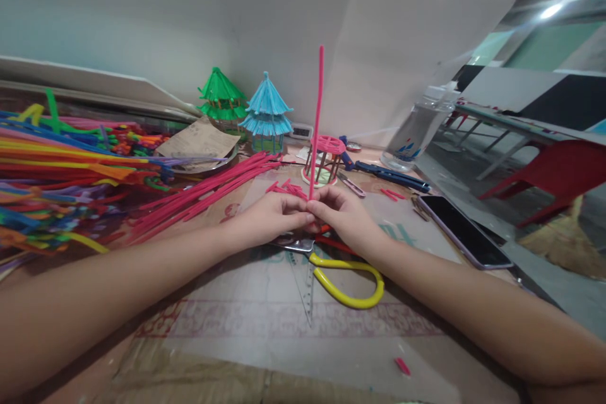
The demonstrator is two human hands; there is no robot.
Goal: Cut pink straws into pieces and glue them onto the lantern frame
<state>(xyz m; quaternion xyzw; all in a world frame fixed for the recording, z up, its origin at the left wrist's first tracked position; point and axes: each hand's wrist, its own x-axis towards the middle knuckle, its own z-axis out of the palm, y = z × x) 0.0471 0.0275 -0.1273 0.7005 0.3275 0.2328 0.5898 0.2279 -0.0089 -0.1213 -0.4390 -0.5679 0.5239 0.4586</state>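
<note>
A long pink pipe cleaner [319,107] stands nearly upright, its lower end pinched in my right hand [343,211]. My left hand [284,218] meets it there with bent fingers; whether it also grips the stem is hidden. Just behind my hands is a small round frame [326,158] with a pink top, brown posts and a pale base. Short pink pieces [290,188] lie beyond my left fingers. Beneath my hands rest yellow-handled scissors [353,300], with their blades partly covered, and a clear triangular ruler [308,303].
Pink pipe cleaners [208,196] and multicoloured bundles [71,158] fill the left side. Green [221,98] and blue [266,107] pavilion models stand behind. To the right are a phone [464,230], dark blue pliers-like tool [392,175], a clear bottle [416,129] and a red chair [553,177].
</note>
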